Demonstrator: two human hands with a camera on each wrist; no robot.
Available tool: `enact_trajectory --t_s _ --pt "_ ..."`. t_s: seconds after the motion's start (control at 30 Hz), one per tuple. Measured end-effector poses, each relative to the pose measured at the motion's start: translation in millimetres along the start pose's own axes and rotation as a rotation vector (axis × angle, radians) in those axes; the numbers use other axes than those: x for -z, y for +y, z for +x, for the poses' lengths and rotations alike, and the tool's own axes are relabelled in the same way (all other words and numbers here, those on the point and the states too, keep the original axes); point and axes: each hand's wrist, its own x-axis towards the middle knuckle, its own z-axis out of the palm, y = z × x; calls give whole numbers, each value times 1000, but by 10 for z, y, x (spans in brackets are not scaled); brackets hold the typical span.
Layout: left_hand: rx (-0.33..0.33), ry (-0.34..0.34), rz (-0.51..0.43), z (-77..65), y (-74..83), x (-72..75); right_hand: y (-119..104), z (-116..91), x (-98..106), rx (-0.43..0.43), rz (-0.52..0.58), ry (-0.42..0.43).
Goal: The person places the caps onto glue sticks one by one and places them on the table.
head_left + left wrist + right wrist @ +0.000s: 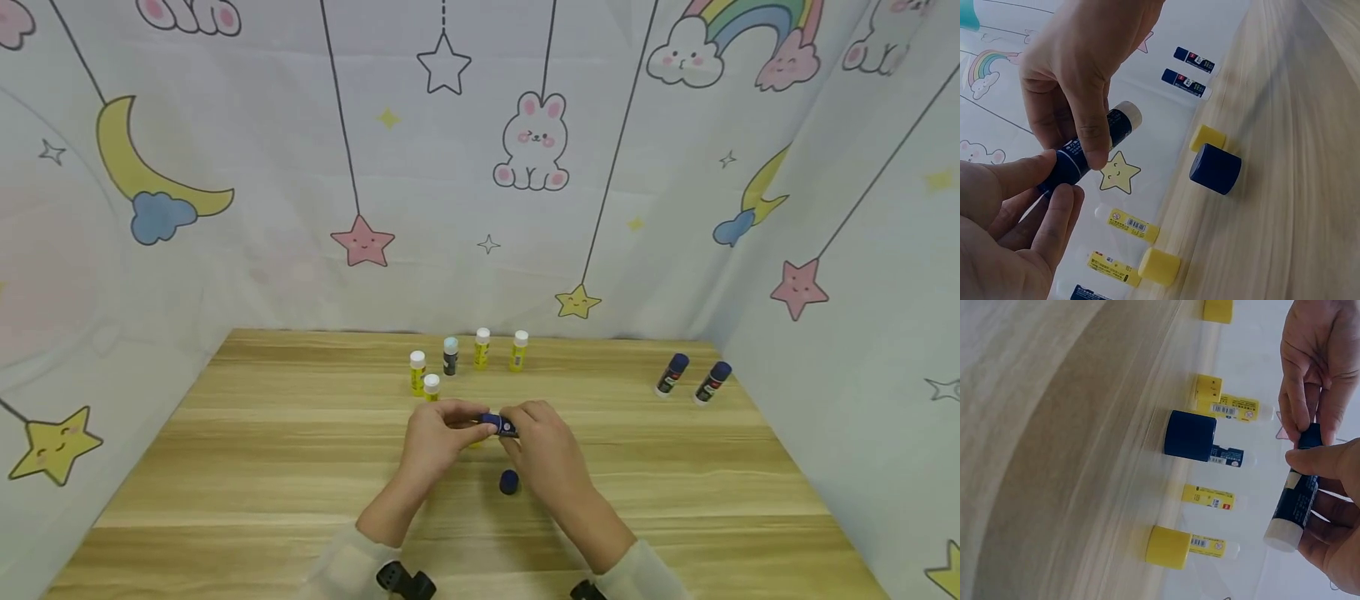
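Head view — gripping a navy glue stick (506, 426) with left hand (437, 437) and right hand (547, 448) — apparently unfinished, with a navy cap (508, 482) loose nearer.

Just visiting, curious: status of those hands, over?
Left hand, right hand gripping navy-and-white cylindrical glue stick. Navy cylindrical cap on wood-grained table. Nothing visibly blocking.

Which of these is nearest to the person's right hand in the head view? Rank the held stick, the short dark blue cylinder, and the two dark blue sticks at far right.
1. Held stick: in the grip of the right hand.
2. Short dark blue cylinder: just left of that hand.
3. Inner stick: off to the right.
4. Outer stick: farther right still.
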Motion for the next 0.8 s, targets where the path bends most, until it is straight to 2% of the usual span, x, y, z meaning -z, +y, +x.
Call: enact_trajectory --t_s 0.2,0.47,0.8 --pt "-19 -15 7 4 30 -51 -18 9 0 8 25 25" --pt "-43 -1 12 21 31 -121 -24 20 6 43 25 66" --pt "-54 -24 31 18 36 -151 23 4 31 65 22 60"
